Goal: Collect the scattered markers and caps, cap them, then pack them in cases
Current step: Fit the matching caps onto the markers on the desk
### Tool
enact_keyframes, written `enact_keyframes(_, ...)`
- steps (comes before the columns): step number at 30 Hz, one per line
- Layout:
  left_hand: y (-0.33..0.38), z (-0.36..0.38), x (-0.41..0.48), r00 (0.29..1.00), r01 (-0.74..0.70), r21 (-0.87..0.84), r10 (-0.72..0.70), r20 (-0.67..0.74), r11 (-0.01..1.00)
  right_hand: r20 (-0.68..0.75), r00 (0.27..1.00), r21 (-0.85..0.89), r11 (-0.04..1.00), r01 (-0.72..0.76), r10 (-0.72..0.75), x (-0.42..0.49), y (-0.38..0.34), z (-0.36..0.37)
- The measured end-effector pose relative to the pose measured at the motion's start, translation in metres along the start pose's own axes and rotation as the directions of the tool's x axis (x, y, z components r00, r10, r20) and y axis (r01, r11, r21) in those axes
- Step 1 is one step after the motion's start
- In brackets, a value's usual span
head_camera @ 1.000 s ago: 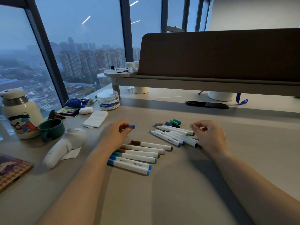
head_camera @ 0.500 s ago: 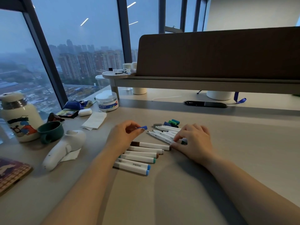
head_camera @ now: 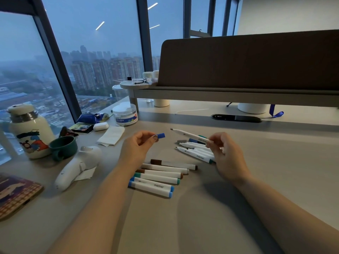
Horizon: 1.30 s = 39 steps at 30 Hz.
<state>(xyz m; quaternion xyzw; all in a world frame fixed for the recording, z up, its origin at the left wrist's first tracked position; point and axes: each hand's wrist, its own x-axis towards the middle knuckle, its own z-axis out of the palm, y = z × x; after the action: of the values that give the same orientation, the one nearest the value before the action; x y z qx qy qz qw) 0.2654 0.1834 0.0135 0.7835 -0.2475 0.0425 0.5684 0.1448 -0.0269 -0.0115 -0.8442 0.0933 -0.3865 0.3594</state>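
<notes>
Head view: left hand (head_camera: 136, 150) is pinching a blue cap (head_camera: 161, 136) at centre frame; right hand (head_camera: 226, 154) is gripping an uncapped white marker (head_camera: 190, 135), tip pointing left.

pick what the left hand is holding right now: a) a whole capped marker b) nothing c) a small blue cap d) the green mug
c: the left hand pinches a small blue cap between thumb and fingertips above the desk, while the right hand holds an uncapped marker with its tip pointing toward the cap.
</notes>
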Motion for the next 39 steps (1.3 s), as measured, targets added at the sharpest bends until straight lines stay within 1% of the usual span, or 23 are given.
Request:
enact_keyframes(4,0.001,-0.001,-0.001,1.0,-0.005,-0.031,0.005,-0.011,0.999,0.033,0.999,0.063,0.998,0.011,-0.013,-0.001,-0.001,0.0)
enact_keyframes(11,0.004,-0.001,-0.003,1.0,-0.02,-0.039,0.02,-0.002,0.999,0.051,0.999,0.047,0.999,0.017,-0.02,-0.001,-0.002,0.0)
enact_keyframes(15,0.004,0.0,-0.005,0.999,-0.022,-0.047,0.023,0.034,0.999,0.065,0.997,0.065,0.997,0.035,-0.039,-0.002,-0.005,0.0)
enact_keyframes(18,0.004,0.003,-0.006,0.997,-0.042,-0.052,0.046,0.07,0.998,0.077,0.997,0.087,0.996,0.021,-0.028,-0.003,-0.009,0.002)
enact_keyframes(21,0.003,0.004,-0.007,0.994,-0.056,-0.042,0.06,0.09,0.998,0.061,0.998,0.131,0.991,-0.006,-0.002,-0.004,-0.014,0.004)
enact_keyframes(24,0.002,0.003,-0.007,0.993,-0.083,-0.025,0.085,0.078,0.996,0.069,0.998,0.166,0.986,-0.01,-0.001,-0.007,-0.02,0.005)
enact_keyframes(27,0.007,0.0,-0.007,0.993,-0.11,-0.109,0.113,0.017,0.988,0.138,0.99,0.094,0.995,-0.018,0.004,-0.009,-0.019,0.008)
enact_keyframes(29,0.006,0.0,-0.006,0.994,-0.11,-0.096,0.112,0.018,0.989,0.136,0.991,0.02,1.0,-0.011,0.008,-0.009,-0.018,0.009)
enact_keyframes(31,0.001,0.002,-0.003,0.997,-0.072,-0.011,0.072,0.036,0.997,0.116,0.993,-0.106,0.994,0.022,-0.01,-0.007,-0.016,0.01)
enact_keyframes(34,-0.011,0.005,0.003,0.999,0.003,0.183,-0.011,0.045,0.983,0.157,0.987,-0.334,0.94,0.071,-0.018,-0.007,-0.014,0.011)
enact_keyframes(37,-0.016,0.005,0.006,0.998,0.055,0.25,-0.056,-0.004,0.967,0.249,0.969,-0.422,0.901,0.099,0.01,-0.008,-0.012,0.01)
enact_keyframes(39,-0.017,0.006,0.007,0.998,0.062,0.262,-0.058,-0.022,0.963,0.243,0.97,-0.422,0.902,0.094,0.013,-0.007,-0.011,0.01)
